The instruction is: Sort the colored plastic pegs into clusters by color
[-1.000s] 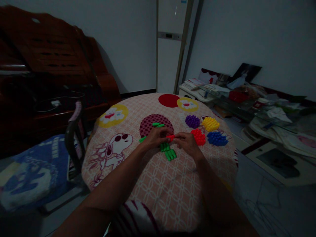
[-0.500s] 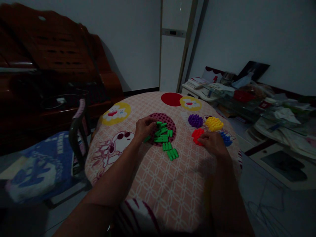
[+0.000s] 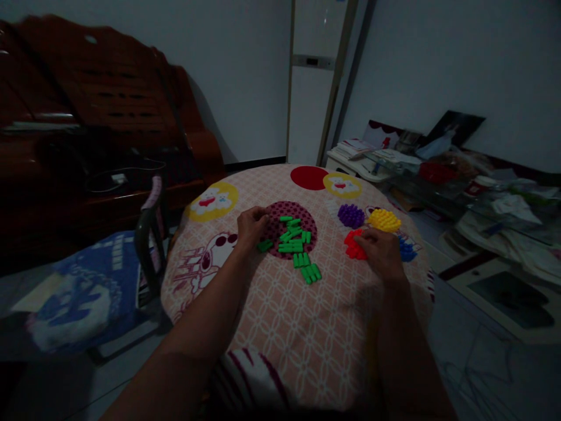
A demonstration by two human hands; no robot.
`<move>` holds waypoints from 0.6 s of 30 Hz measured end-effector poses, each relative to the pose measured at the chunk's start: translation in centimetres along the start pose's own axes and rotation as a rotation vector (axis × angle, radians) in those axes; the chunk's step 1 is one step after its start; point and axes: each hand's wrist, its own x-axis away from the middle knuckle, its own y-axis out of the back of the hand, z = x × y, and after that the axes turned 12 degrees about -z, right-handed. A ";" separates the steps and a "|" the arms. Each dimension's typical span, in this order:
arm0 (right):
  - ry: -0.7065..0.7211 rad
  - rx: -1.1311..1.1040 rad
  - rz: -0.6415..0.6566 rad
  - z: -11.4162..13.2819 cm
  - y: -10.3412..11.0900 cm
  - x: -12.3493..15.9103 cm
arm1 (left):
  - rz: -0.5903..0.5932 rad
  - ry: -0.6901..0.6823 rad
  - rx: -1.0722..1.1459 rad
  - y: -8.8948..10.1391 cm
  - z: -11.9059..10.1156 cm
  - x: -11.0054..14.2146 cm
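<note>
Small green bullet-shaped plastic pieces [image 3: 291,247] lie in short rows and singly across the middle of the table. My left hand [image 3: 253,227] is at their left side, fingers curled and pinched together; whatever may be between them is hidden. Just below its fingers is a further green cluster [image 3: 265,245]. My right hand [image 3: 380,250] reaches over the right side, its thumb and fingers closed on the edge of a cluster of red plastic pieces [image 3: 354,244]. Around it sit a purple cluster [image 3: 351,216], a yellow cluster [image 3: 384,220] and a blue cluster [image 3: 407,249], partly covered by the hand.
A patterned cloth covers the round table [image 3: 280,327]. White pieces [image 3: 333,207] lie beside the purple ones. To the left stand a chair [image 3: 151,245] with a blue cover and a wooden bench [image 3: 109,99]. A cluttered glass-topped cabinet [image 3: 421,175] runs along the right.
My hands have parted from the red piece they held together. The right moved to the red cluster, the left to the left of the green pieces. The view has shifted slightly.
</note>
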 end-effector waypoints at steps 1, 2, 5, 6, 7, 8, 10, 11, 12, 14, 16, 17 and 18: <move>-0.008 -0.060 -0.077 0.1 0.0 -0.1 | 0.001 0.004 -0.041 0.0 0.1 0.0; -0.012 -0.094 -0.126 0.4 -0.1 -0.1 | 0.004 0.009 -0.079 0.0 0.2 0.1; 0.032 -0.059 -0.003 1.7 -0.9 0.8 | 0.024 0.038 -0.159 -0.1 0.8 0.0; 0.063 -0.024 0.101 2.3 -1.4 1.4 | 0.041 0.050 -0.171 -0.2 1.1 -0.1; 0.099 0.018 0.208 2.9 -1.9 2.3 | 0.058 0.061 -0.175 -0.3 1.4 -0.2; 0.137 0.061 0.296 3.5 -2.5 3.3 | 0.078 0.068 -0.174 -0.3 1.7 -0.3; 0.213 0.149 0.382 4.4 -3.6 5.6 | 0.111 0.065 -0.181 -0.5 2.2 -0.4; 0.246 0.190 0.387 4.8 -4.1 6.8 | 0.118 0.052 -0.192 -0.5 2.4 -0.5; 0.278 0.226 0.375 5.2 -4.5 7.9 | 0.118 0.036 -0.208 -0.5 2.4 -0.5; 0.330 0.277 0.315 5.8 -5.2 9.8 | 0.117 0.001 -0.248 -0.4 2.3 -0.5; 0.351 0.296 0.239 6.4 -5.4 10.9 | 0.118 -0.028 -0.275 -0.3 1.9 -0.4; 0.346 0.293 0.208 6.6 -5.5 11.2 | 0.121 -0.034 -0.283 -0.2 1.7 -0.3; 0.331 0.281 0.188 6.8 -5.4 11.3 | 0.124 -0.035 -0.287 -0.2 1.6 -0.2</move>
